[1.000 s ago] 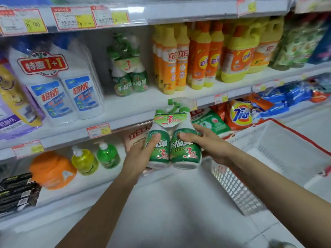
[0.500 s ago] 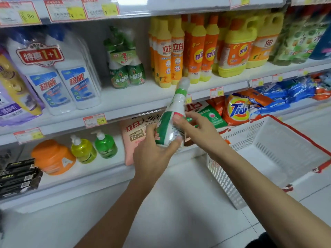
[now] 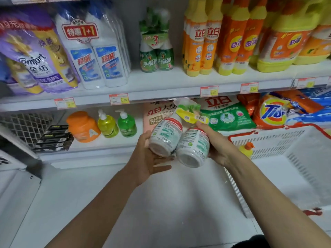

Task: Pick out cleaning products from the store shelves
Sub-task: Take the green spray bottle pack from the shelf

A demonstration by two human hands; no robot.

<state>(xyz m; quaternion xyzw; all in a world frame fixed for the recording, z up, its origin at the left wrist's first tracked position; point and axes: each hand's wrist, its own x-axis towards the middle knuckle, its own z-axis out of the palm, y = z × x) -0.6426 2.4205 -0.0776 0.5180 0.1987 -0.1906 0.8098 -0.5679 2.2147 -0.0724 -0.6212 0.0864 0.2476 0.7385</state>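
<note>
Holding twin pack (image 3: 192, 145) of spray bottles in front of lower shelf (image 3: 107, 145), just left of basket (image 3: 286, 142), tilted, bases toward camera, back labels showing. Right grip (image 3: 217, 147) wrapped round side of right-hand bottle, thumb up near yellow neck tag (image 3: 191, 117). Left grip (image 3: 147, 158) spread flat beneath left-hand bottle, fingers straight, thumb against its side: supporting, not clasping.

Handling, as judged: liquid-filled, so moderately heavy for size. Rigid plastic walls. Smooth film wrap, likely slippery. Neck tag soft, unfit to bear weight. Spray heads blurred, probably weakest part.

Best hold: round bottle bodies or cradled under bases, both bottles together. Not fragile, yet better lowered into basket than dropped.
</note>
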